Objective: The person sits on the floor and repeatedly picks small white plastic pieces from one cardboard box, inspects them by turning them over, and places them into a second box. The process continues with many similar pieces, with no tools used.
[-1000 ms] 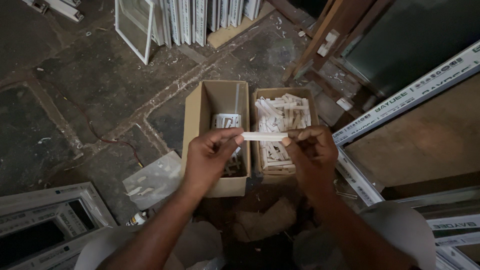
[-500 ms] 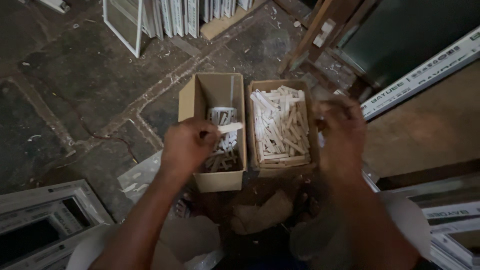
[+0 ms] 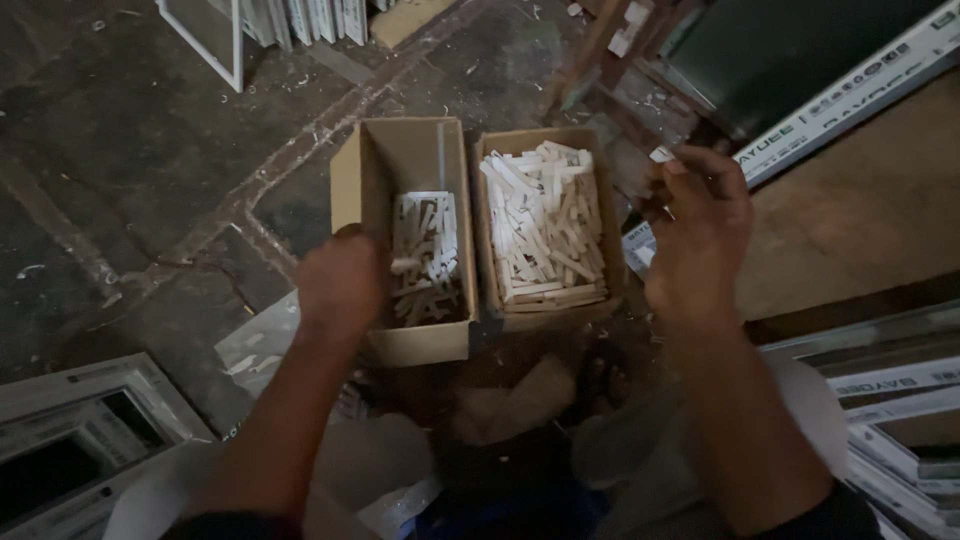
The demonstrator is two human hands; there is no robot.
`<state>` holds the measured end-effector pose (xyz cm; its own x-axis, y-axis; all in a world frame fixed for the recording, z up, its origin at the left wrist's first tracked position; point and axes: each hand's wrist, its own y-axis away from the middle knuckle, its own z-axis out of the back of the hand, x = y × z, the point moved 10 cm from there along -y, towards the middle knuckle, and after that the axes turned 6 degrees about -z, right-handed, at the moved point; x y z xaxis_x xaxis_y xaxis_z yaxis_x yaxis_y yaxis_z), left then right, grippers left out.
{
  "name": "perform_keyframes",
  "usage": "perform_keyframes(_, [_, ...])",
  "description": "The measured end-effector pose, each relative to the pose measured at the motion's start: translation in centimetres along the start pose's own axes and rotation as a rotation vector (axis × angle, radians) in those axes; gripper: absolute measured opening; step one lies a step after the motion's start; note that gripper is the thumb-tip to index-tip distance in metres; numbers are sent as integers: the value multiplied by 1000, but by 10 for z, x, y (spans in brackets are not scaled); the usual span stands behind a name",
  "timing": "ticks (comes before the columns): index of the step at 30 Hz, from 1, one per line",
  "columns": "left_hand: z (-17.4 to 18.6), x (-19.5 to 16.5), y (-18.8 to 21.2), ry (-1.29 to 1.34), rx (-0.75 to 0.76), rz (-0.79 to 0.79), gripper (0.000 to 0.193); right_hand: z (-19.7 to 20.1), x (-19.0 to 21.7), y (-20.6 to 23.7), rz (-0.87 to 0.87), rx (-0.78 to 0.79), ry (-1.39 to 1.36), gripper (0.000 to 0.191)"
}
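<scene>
White plastic strips (image 3: pixel 427 255), short and flat, lie in a loose heap at the near end of the left open brown cardboard box (image 3: pixel 405 160), which stands on the dark, cracked concrete floor (image 3: pixel 130 150). Touching this box's right wall is a second brown cardboard box (image 3: pixel 500 150), filled nearly to the brim with more white strips (image 3: pixel 545 225). The left hand (image 3: pixel 342 285) hangs over the near left corner of the left box, its fingers curled downward beside the heap; whether they grip a strip cannot be told, since the hand is blurred and seen from the back. The right hand (image 3: pixel 700 235) is raised to the right of the second box, fingers (image 3: pixel 715 165) loosely bent and narrow, with a small white piece (image 3: pixel 661 155) at the fingertips. Beyond that hand runs a long white window profile (image 3: pixel 850 95). Left of the left box, near the picture's lower corner, lies a white window frame (image 3: pixel 70 430).
</scene>
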<state>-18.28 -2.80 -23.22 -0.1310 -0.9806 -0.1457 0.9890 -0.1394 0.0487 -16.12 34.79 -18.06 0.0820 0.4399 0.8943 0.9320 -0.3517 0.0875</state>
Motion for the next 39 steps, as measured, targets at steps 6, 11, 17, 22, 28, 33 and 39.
perform_keyframes(6, [69, -5, 11, 211, -199, -18, 22, 6, -3, -3, 8, -13, 26, 14])
perform_keyframes(11, [121, 38, 33, 734, -537, -47, 18, 14, -15, -9, -70, -101, 30, 11])
perform_keyframes(17, [119, 82, 42, 1268, -680, -1, 20, 15, -28, -5, -90, -79, 29, 10])
perform_keyframes(22, [120, 94, 49, 1413, -698, 103, 19, 8, -57, -26, -297, -4, 20, 11])
perform_keyframes(28, [127, 80, 49, 1376, -651, 130, 16, 25, -102, -83, -232, 139, 750, 13])
perform_keyframes(33, [124, 71, 29, 1427, -627, 193, 17, 48, -184, -104, -116, 232, 1391, 18])
perform_keyframes(39, [113, 58, -1, 1393, -558, 198, 14, 60, -230, -120, 25, 84, 1596, 25])
